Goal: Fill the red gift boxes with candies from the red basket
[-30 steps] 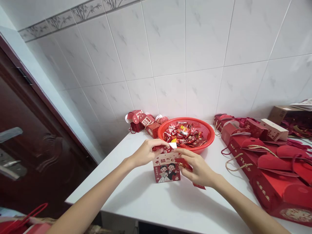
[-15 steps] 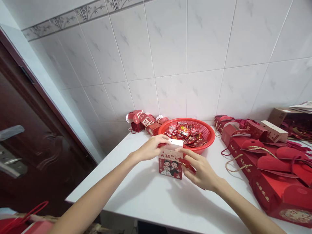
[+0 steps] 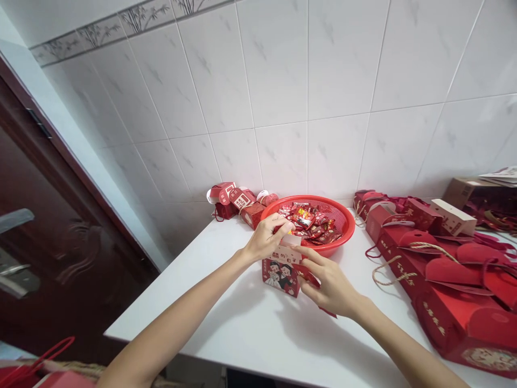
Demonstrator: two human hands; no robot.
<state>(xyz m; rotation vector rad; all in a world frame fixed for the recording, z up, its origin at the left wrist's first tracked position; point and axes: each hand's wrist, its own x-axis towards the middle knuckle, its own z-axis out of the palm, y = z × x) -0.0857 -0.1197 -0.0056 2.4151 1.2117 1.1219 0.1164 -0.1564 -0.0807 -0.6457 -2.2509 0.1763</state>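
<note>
A small upright gift box [image 3: 281,276], red below and cream above with a cartoon couple on its front, stands on the white table with its top open. My right hand [image 3: 329,280] grips its right side, and red material [image 3: 310,276] shows under those fingers, with a red strip hanging below. My left hand [image 3: 269,237] is over the box's open top, its fingers closed together; what they pinch, if anything, is hidden. Right behind the box is a red plastic basket [image 3: 348,229] of wrapped candies [image 3: 319,229].
Several red gift boxes [image 3: 438,302] with rope handles line the table's right side. Smaller red boxes [image 3: 242,202] sit at the back left by the tiled wall. A cardboard box [image 3: 460,188] stands at the far right. Left of the table is a dark door [image 3: 52,242].
My left hand has moved right, from the box's left edge to over its open top. My right hand stays on the box, and the red strip below it shows more.
</note>
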